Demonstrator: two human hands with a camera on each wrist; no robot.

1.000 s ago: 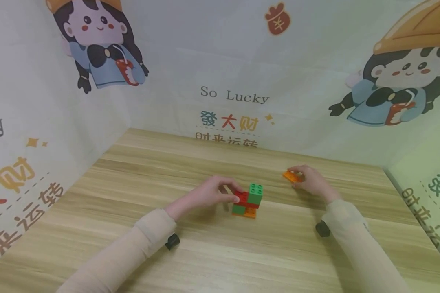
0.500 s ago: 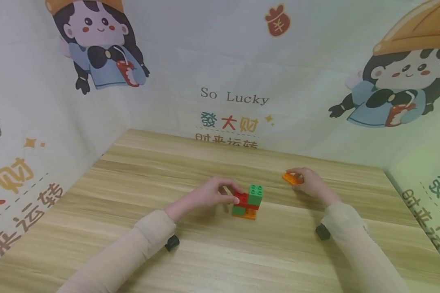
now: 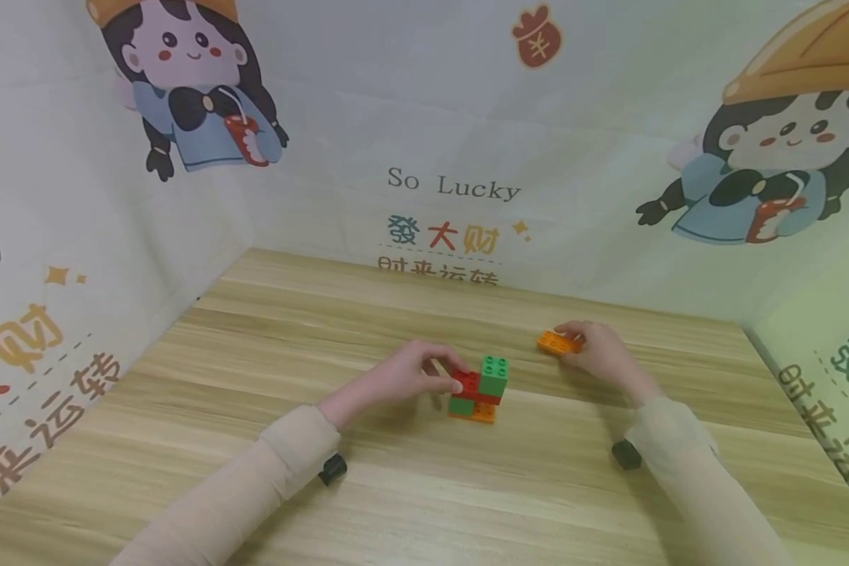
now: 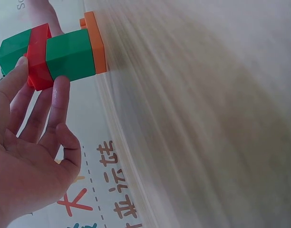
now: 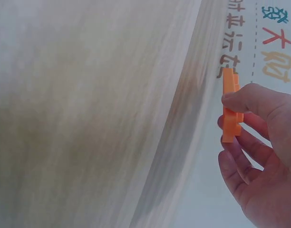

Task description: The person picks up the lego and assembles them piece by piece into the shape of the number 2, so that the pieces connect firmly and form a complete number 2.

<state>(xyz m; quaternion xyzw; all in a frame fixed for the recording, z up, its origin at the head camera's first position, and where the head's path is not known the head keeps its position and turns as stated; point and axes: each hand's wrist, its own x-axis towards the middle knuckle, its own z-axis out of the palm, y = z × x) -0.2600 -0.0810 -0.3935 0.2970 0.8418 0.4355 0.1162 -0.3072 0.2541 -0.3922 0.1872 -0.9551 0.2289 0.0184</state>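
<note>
A small stack of toy building bricks stands on the table, right of centre in the head view. Its base is a thin orange brick (image 4: 95, 42), under a green brick (image 4: 71, 54). Above them lies a thin red brick (image 4: 39, 57), and a second green brick (image 3: 494, 376) tops its right end. My left hand (image 3: 406, 372) pinches the red brick's left end between thumb and fingers. To the right and farther back, my right hand (image 3: 601, 354) holds a loose thin orange brick (image 3: 555, 343) by its right end, studs up, apart from the stack. Its right end is hidden by fingers.
The wood-grain table (image 3: 424, 487) carries the stack. A pale printed cloth (image 3: 325, 141) surrounds it at the back and both sides. Dark blocks (image 3: 333, 469) show at both wrists, under the sleeves.
The loose orange brick in my right hand has turned and shifted slightly left, so more of its studded top shows. My left hand and the stack stay in place.
</note>
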